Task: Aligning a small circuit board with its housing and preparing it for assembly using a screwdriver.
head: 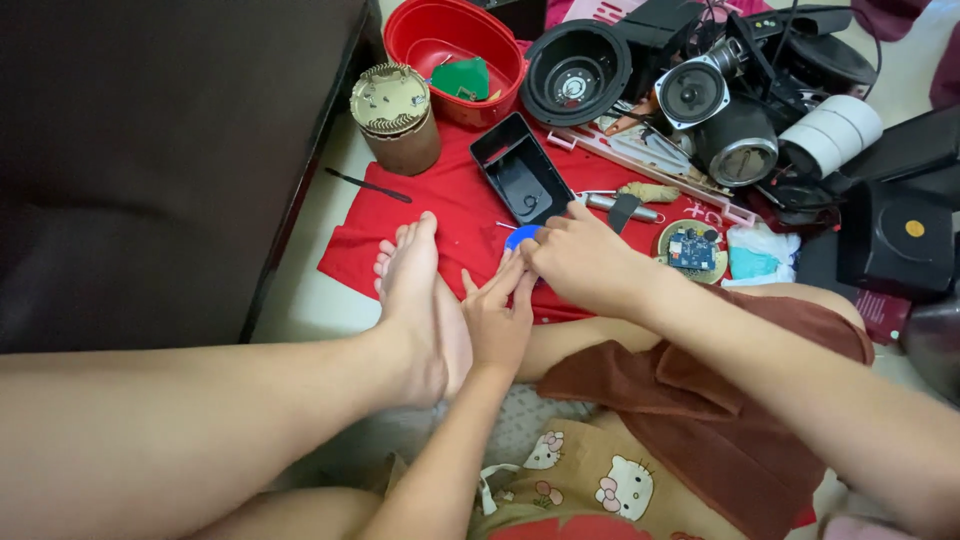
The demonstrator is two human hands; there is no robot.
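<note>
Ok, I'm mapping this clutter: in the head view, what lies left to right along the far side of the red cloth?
Gold ridged cylinder → red bowl → black round speaker housing → silver-rimmed speaker cone → white tape roll.

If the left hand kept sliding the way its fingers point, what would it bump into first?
The left hand points up and a bit right, at the small blue disc its fingertips almost touch. Past that lies the open black tray on the red cloth. Depth is hard to judge.

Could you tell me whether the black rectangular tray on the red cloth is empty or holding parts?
Nearly empty: the black rectangular tray lies open side up on the red cloth, with only one small curled piece visible inside.
</note>
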